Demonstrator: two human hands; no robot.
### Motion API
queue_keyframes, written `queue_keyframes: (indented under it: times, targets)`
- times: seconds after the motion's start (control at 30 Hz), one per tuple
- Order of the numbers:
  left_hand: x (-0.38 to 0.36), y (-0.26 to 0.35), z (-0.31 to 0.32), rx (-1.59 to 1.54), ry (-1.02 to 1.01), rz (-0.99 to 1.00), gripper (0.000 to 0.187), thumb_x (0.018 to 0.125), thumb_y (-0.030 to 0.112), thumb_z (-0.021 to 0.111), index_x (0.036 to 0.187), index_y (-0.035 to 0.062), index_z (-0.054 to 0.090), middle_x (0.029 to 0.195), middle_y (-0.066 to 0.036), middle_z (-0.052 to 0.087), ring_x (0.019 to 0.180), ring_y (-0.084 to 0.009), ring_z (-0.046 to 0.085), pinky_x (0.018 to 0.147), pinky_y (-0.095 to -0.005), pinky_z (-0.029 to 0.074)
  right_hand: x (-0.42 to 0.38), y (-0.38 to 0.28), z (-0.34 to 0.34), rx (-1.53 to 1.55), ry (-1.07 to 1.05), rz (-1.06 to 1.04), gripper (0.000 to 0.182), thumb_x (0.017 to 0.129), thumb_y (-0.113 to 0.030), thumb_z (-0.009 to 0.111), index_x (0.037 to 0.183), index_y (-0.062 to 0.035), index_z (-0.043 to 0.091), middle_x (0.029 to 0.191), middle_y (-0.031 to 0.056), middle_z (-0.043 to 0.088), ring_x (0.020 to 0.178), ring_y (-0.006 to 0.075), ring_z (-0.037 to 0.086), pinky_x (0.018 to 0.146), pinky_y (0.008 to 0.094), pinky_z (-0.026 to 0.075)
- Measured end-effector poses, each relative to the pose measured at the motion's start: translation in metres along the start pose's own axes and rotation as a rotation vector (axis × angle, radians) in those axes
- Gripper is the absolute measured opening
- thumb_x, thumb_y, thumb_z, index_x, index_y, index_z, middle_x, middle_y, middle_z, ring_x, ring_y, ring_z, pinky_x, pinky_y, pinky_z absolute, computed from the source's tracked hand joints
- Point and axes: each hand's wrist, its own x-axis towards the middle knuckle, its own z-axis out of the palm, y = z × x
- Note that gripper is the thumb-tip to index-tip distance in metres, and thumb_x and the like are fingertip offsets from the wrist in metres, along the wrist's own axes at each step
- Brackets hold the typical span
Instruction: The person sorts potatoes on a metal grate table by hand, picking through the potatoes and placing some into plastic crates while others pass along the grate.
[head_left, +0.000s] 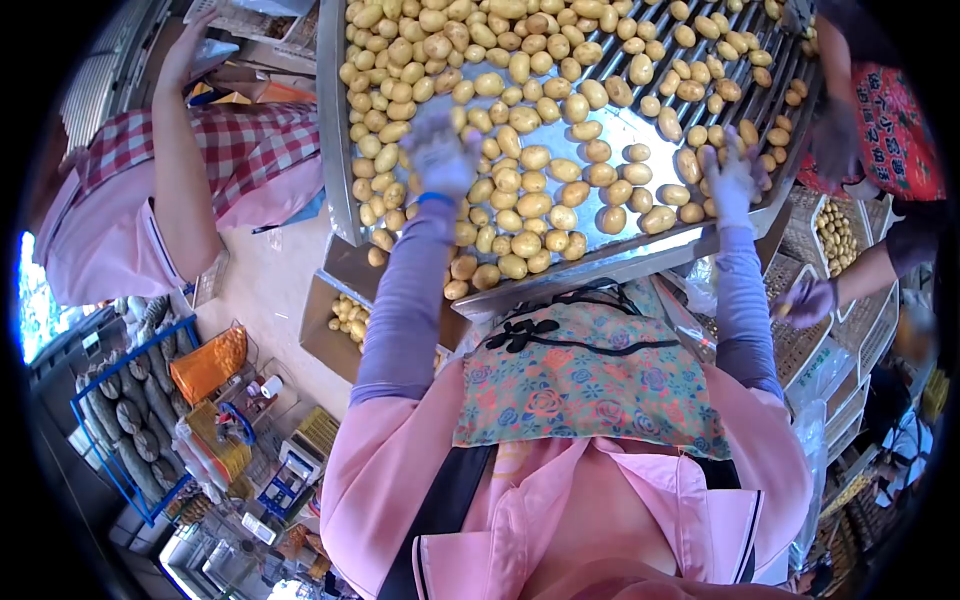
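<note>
Many yellow potatoes [534, 158] lie over a metal sorting table [631, 124], with rollers at its upper right. My left hand [441, 160], in a pale glove, rests among the potatoes on the left side, its fingers spread and slightly blurred. On the right, near the table's edge, my right hand [733, 178] wears a similar glove. Its fingers are apart beside several potatoes, and nothing is seen in its grip. Purple sleeves cover both my forearms, and the table's front rim runs close to my flowered apron.
A co-worker in a checked apron [245, 140] stands at the left. Another co-worker's gloved hand [806, 302] is at the right, near plastic crates [797, 345]. Below the table is a cardboard box [315, 325] with potatoes. An orange sack [209, 364] lies lower left.
</note>
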Motion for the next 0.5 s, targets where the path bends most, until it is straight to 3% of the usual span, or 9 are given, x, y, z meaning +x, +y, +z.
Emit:
queue_keyframes:
  times: [0.07,0.1,0.17,0.23,0.3,0.33,0.4,0.43,0.5]
  targets:
    - [0.029,0.050,0.023,-0.154,0.164,0.076,0.074,0.098,0.059,0.041,0.152,0.0077,0.038,0.160,-0.020,0.030,0.147,-0.0423,0.026,0.118,-0.0636,0.011,0.009,-0.001,0.025,-0.385,0.281,-0.152,0.060,0.095,-0.060,0.050,0.144,-0.0264,0.053,0.142,0.0230,0.051,0.135,0.0391,0.045,0.115,0.0602,0.022]
    - [0.034,0.081,0.006,-0.200,0.118,0.075,0.076,0.098,0.059,0.041,0.154,0.0093,0.033,0.161,-0.020,0.030,0.149,-0.0402,0.023,0.119,-0.0618,0.010,0.012,-0.010,0.029,-0.406,0.169,-0.260,0.063,0.093,-0.064,0.050,0.146,-0.0294,0.050,0.149,0.0224,0.044,0.140,0.0391,0.040,0.115,0.0649,0.012]
    - [0.030,0.120,-0.019,-0.246,0.073,0.083,0.078,0.098,0.060,0.042,0.157,0.0110,0.029,0.161,-0.020,0.029,0.151,-0.0382,0.020,0.120,-0.0599,0.010,-0.014,-0.072,0.012,-0.514,0.127,-0.291,0.062,0.095,-0.057,0.051,0.148,-0.0259,0.047,0.151,0.0149,0.045,0.142,0.0372,0.036,0.117,0.0603,0.015]
    - [0.012,0.131,-0.034,-0.180,0.033,0.473,0.078,0.097,0.059,0.046,0.157,0.0128,0.029,0.161,-0.018,0.029,0.152,-0.0368,0.015,0.121,-0.0587,0.011,-0.024,-0.081,0.013,-0.384,0.140,-0.471,0.058,0.095,-0.045,0.054,0.149,-0.0239,0.046,0.150,0.0107,0.046,0.143,0.0358,0.035,0.118,0.0573,0.017]
    - [-0.020,0.117,-0.041,-0.280,-0.001,0.545,0.077,0.096,0.058,0.048,0.157,0.0148,0.029,0.161,-0.018,0.030,0.152,-0.0376,0.018,0.121,-0.0586,0.012,-0.040,-0.079,0.019,-0.262,0.120,-0.683,0.057,0.093,-0.031,0.058,0.148,-0.0241,0.047,0.151,0.0084,0.046,0.144,0.0345,0.035,0.118,0.0531,0.021]
    - [-0.036,0.106,-0.044,-0.383,-0.041,0.611,0.076,0.095,0.057,0.050,0.157,0.0167,0.030,0.160,-0.018,0.031,0.151,-0.0384,0.020,0.120,-0.0585,0.012,-0.048,-0.077,0.019,-0.216,0.045,-0.690,0.055,0.091,-0.031,0.061,0.145,-0.0253,0.051,0.151,0.0084,0.046,0.144,0.0336,0.037,0.119,0.0516,0.022]
    - [-0.068,0.075,-0.058,-0.426,-0.163,0.582,0.074,0.095,0.053,0.054,0.156,0.0167,0.033,0.158,-0.018,0.035,0.148,-0.0391,0.026,0.120,-0.0581,0.013,-0.060,-0.079,0.009,-0.096,0.007,-0.742,0.045,0.089,-0.031,0.063,0.134,-0.0253,0.063,0.140,0.0072,0.057,0.133,0.0322,0.048,0.114,0.0525,0.029]
    - [-0.077,0.053,-0.052,-0.421,-0.160,0.584,0.074,0.095,0.053,0.054,0.156,0.0167,0.033,0.158,-0.018,0.035,0.148,-0.0391,0.026,0.120,-0.0581,0.013,-0.054,-0.086,0.002,-0.092,0.011,-0.742,0.045,0.089,-0.031,0.063,0.134,-0.0253,0.063,0.140,0.0072,0.057,0.133,0.0322,0.048,0.114,0.0525,0.029]
    - [-0.094,0.015,-0.031,-0.142,-0.062,0.462,0.070,0.095,0.050,0.054,0.153,0.0141,0.038,0.154,-0.018,0.040,0.146,-0.0424,0.030,0.120,-0.0581,0.013,-0.038,-0.107,-0.007,-0.029,-0.202,-0.615,0.036,0.086,-0.028,0.066,0.121,-0.0237,0.070,0.123,0.0043,0.066,0.116,0.0292,0.058,0.102,0.0502,0.040]
